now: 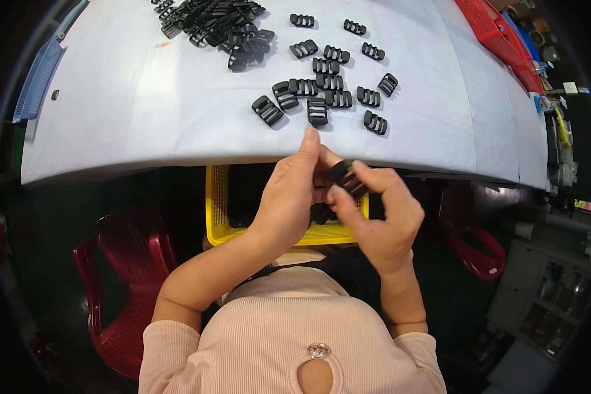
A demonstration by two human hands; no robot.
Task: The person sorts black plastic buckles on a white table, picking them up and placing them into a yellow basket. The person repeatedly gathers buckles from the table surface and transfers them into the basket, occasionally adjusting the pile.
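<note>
Black plastic marks the buckle piece pinched between thumb and fingers of the right hand, just right of the frame's centre and below the near edge of the tabletop. The left hand meets it from the left, fingers closed against the same piece, its fingertip reaching up to the tabletop's edge. Both hands hover over a yellow basket that sits under that edge, dark parts lying inside it. On the pale tabletop, a loose scatter of black buckles spreads across the upper middle, the nearest few lying close to the near edge above the hands; a denser heap of buckles lies at the upper left of them. Bare surface runs wide to the left and right of the scatter. A blue tray lines the far left edge, a red crate the upper right. Red plastic chairs flank the person at lower left and right.
</note>
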